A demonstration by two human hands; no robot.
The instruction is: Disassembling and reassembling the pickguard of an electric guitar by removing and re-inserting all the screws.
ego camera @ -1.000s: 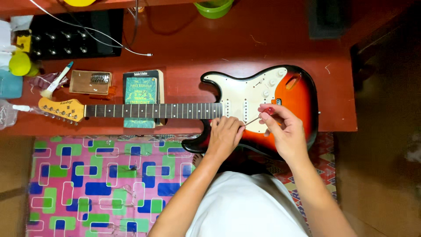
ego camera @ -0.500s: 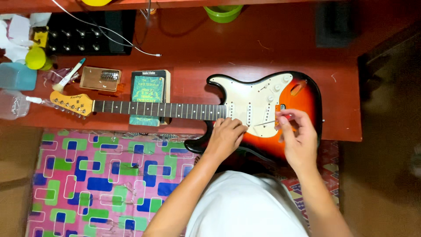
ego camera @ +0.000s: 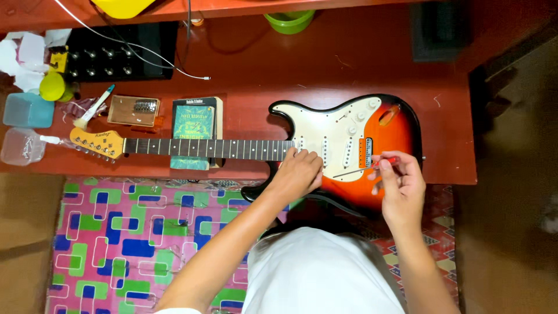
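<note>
Left hand (ego camera: 299, 172) resting flat on sunburst electric guitar (ego camera: 349, 151) where neck meets body; right hand (ego camera: 401, 189) beside it, pinching red-handled screwdriver (ego camera: 365, 168), tip toward left hand.

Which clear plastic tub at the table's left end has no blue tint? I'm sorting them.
The lower clear tub, beside the guitar headstock; the tub above it is blue.

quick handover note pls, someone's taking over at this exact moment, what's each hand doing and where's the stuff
Left hand: resting on the electric guitar where neck meets body.
Right hand: holding a red-handled screwdriver, shaft pointing toward the pickups.
Guitar lies flat on the red table, neck propped on a book.
Done: cannot tell.
Left: whatever the screwdriver is adjusting on the pickguard.
</note>
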